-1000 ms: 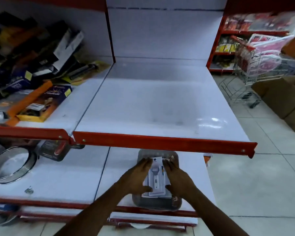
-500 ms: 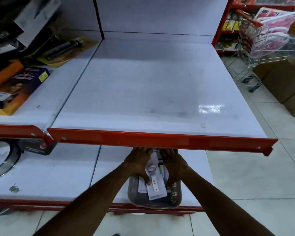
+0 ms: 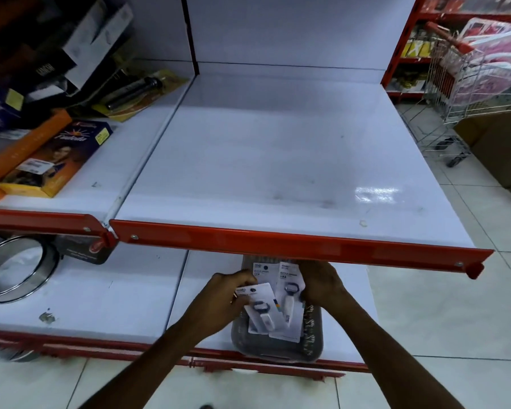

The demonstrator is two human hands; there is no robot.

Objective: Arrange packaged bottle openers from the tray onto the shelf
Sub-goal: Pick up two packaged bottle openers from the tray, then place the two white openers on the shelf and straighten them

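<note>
"BOTTLE OPENER" on packaged card (image 3: 288,274)

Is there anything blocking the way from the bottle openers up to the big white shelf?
Yes: the shelf's red front edge juts out right above the packaged bottle openers held by the left hand and right hand. They must come out around it. The shelf top is bare.

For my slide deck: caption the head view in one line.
Both hands, left hand and right hand, lift packaged bottle openers from the grey tray below a white shelf.
</note>
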